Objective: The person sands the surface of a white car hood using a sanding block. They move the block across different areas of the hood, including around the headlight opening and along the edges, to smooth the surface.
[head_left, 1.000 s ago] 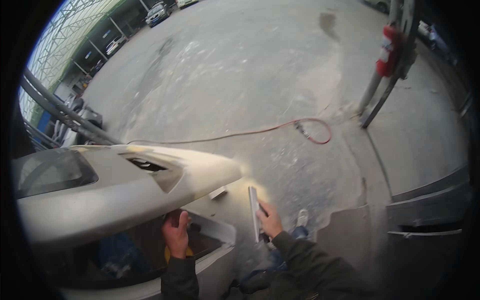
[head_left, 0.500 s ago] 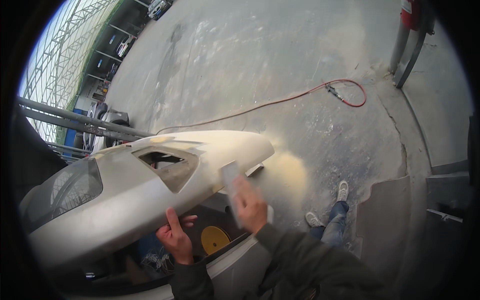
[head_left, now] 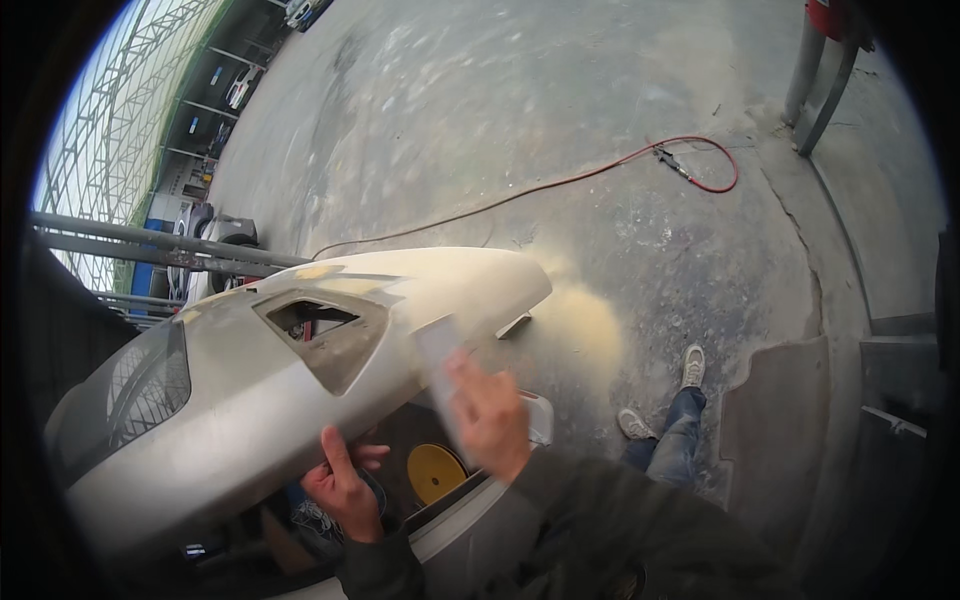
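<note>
A silver car tailgate stretches across the left, with a window at its far left, a cut-out opening and a pale, dusty sanded end. My right hand is closed around a long, flat grey sanding block, which lies against the panel beside the opening. At the panel's lower edge my left hand grips with its thumb on the outer face and its fingers underneath. The sanding block's lower part is partly hidden by my right hand.
Under the panel, a yellow disc and loose wires sit inside the car. Pale yellow dust covers the floor past the panel's end. A red air hose with a nozzle lies beyond. A metal post stands far right.
My right hand and the sanding block have shifted slightly left along the panel. My left hand keeps its place on the edge. The whole view has moved a little.
</note>
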Demonstrator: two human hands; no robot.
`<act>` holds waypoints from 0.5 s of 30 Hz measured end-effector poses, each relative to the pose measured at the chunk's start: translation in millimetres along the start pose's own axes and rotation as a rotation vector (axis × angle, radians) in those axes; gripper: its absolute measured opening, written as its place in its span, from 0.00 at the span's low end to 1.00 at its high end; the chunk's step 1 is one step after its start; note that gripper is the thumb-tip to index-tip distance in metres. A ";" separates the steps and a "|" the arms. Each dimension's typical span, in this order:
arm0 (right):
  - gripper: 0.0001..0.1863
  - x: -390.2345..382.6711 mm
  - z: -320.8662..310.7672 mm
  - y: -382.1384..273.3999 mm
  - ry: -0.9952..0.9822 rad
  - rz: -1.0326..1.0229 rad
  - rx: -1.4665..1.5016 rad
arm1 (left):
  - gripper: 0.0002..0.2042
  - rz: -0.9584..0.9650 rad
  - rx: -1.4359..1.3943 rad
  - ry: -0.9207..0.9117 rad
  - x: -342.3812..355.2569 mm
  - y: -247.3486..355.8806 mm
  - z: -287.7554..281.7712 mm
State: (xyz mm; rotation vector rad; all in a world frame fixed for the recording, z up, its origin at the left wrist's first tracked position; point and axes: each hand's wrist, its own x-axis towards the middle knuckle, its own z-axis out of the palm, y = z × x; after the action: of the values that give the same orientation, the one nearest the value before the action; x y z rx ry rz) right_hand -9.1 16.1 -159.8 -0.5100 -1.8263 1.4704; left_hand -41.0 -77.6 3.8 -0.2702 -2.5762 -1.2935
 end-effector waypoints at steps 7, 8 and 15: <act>0.21 10.7 -3.5 45.9 0.021 0.182 0.004 | 0.26 0.014 0.006 -0.048 -2.4 2.5 -0.5; 0.21 18.2 -8.0 54.2 0.028 0.256 -0.026 | 0.26 0.027 -0.003 -0.056 -0.5 4.8 2.7; 0.20 37.5 -31.5 8.6 -0.209 0.132 -0.022 | 0.27 0.017 0.012 -0.020 -3.7 2.4 0.2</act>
State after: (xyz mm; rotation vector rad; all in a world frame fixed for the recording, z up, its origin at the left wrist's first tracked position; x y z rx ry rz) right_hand -11.6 65.5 -154.6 -0.5121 -2.0047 1.6463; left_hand -36.9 -76.2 4.5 -0.3028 -2.5917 -1.2752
